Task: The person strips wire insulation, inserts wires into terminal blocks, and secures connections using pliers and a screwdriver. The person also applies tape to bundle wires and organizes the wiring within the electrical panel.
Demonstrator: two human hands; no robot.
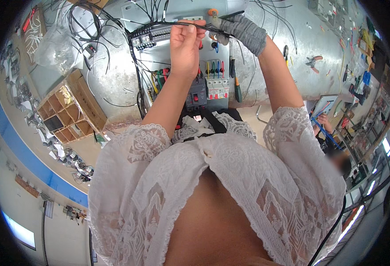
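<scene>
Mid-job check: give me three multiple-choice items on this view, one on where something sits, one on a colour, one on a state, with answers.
1. Where does the brown cardboard box with dividers lie?
A. left of the panel
B. right of the panel
C. on the panel

2. What colour is the knitted glove on the right hand?
A. blue
B. grey
C. yellow

3. How is the bare left hand placed?
A. flat on the bench
B. fingers pinched on the thin black wire bundle
C. holding a screwdriver

Answers:
1 A, the box lies on the grey metal bench, left of the grey wiring panel with breakers.
2 B, the knit is grey.
3 B, its fingertips close on the wires.
</scene>
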